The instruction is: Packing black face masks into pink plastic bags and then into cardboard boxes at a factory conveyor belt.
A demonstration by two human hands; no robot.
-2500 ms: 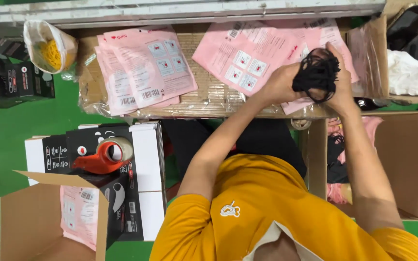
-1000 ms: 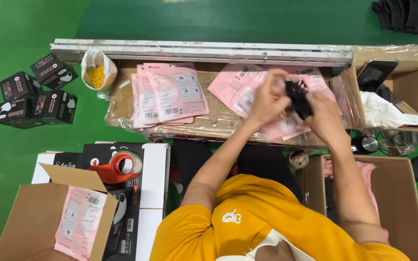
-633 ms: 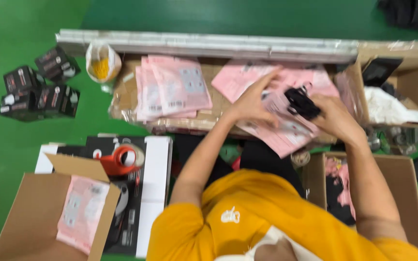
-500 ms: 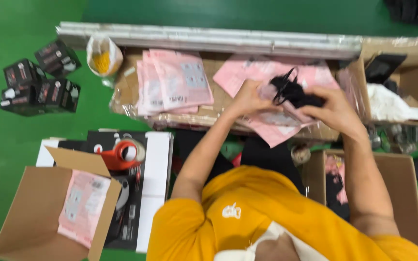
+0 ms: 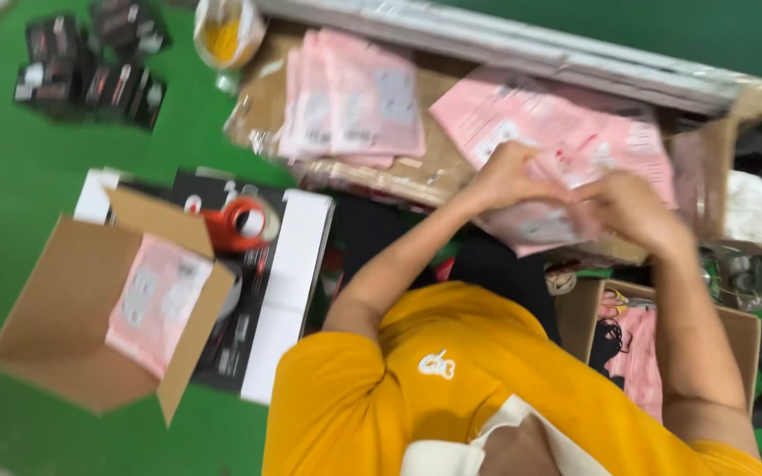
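Observation:
Both hands meet over the cardboard-covered worktop (image 5: 416,172) and grip one pink flat bag (image 5: 544,225). My left hand (image 5: 504,176) pinches its upper left side. My right hand (image 5: 632,211) closes over its right side. The frame is blurred, and the black bundle from before is not visible. More pink bags (image 5: 557,123) lie spread under and behind the hands.
A second stack of pink bags (image 5: 354,106) lies at the left of the worktop. An open cardboard box (image 5: 72,326) with a pink bag inside stands lower left, beside a red tape dispenser (image 5: 240,225). Small black boxes (image 5: 90,79) sit on the green floor. Another carton (image 5: 663,353) holds filled bags.
The black bundle held up in both hands came down to the pink bags and is now out of sight. Both hands have closed on one pink bag. The view shifted right and blurred.

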